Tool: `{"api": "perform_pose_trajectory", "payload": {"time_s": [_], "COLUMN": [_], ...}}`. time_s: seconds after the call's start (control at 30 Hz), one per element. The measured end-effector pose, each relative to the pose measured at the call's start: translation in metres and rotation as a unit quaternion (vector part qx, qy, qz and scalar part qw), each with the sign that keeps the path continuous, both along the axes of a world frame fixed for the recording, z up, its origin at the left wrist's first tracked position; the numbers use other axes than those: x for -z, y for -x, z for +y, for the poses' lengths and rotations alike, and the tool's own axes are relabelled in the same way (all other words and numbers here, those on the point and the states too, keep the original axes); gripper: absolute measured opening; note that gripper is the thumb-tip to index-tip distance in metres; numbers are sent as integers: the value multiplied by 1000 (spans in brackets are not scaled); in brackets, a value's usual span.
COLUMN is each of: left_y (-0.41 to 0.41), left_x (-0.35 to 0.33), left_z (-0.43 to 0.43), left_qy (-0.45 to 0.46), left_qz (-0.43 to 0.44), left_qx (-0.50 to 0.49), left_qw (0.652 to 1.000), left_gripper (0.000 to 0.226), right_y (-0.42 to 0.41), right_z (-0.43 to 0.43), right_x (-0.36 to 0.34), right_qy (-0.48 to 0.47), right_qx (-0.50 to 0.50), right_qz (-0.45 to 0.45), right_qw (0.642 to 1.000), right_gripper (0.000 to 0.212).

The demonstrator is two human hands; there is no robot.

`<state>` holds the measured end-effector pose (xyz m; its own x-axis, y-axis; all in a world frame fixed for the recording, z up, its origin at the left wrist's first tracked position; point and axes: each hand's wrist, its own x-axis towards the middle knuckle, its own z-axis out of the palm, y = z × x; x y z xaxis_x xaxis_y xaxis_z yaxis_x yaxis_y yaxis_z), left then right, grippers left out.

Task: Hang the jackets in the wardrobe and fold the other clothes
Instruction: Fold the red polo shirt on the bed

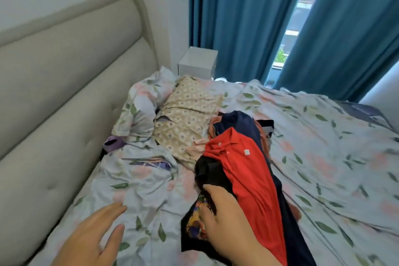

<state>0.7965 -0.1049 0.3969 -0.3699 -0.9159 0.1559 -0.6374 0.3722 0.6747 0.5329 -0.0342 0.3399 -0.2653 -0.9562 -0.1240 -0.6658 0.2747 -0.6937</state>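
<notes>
The left hand [90, 237] hovers low over the bed [323, 157] with its fingers straight and spread, holding nothing. Beside it, the right hand [228, 220] lies on the clothes pile, fingers curled into a black garment [194, 229] with a colourful print. Against that lies a red polo shirt [244, 175], its long axis running away from the person and slightly leftward, collar at the far end towards the pillows. A small white label [246, 152] on its chest is too small to read. A navy garment [239, 123] lies under it along the same line. Beyond are a beige flowered pillow [185, 123], a padded headboard [64, 82], a white nightstand [197, 62] and blue curtains [237, 17].
</notes>
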Motion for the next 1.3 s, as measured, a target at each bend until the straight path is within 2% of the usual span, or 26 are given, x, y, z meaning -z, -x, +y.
{"api": "perform_pose_trajectory", "payload": {"time_s": [0.1, 0.13, 0.2, 0.27, 0.37, 0.53, 0.73, 0.9, 1.17, 1.3], "left_y": [25, 32, 45, 59, 77, 104, 128, 149, 194, 223], "left_x": [7, 11, 17, 21, 29, 40, 56, 70, 106, 143], "left_z": [-15, -20, -30, -38, -52, -75, -93, -98, -117, -136], "left_qy": [-16, -21, -50, -74, -75, -86, -82, -111, -182, -200], "left_qz": [-39, -51, -80, -99, -105, -84, -6, 1, 17, 10], "left_qx": [42, 46, 69, 116, 182, 218, 242, 254, 200, 175], "left_qw": [998, 997, 993, 985, 975, 969, 967, 961, 963, 964], "left_gripper": [21, 22, 41, 40, 31, 31, 31, 29, 26, 27], "right_y": [24, 31, 41, 47, 51, 34, -2, 4, 80, 135], "right_z": [25, 32, 46, 58, 73, 81, 77, 78, 47, 15], "right_x": [0, 1, 2, 0, -3, -10, -20, -17, 21, 52], "right_qy": [-1, 1, 8, 11, 12, 5, 26, 22, 25, 18], "right_qx": [69, 93, 138, 183, 238, 284, 296, 296, 295, 263], "right_qz": [1, -1, 5, 7, 9, 15, 29, 21, -14, -18], "right_qw": [998, 996, 990, 983, 971, 959, 955, 955, 955, 964], "right_gripper": [53, 52, 51, 50, 50, 51, 46, 45, 44, 43]}}
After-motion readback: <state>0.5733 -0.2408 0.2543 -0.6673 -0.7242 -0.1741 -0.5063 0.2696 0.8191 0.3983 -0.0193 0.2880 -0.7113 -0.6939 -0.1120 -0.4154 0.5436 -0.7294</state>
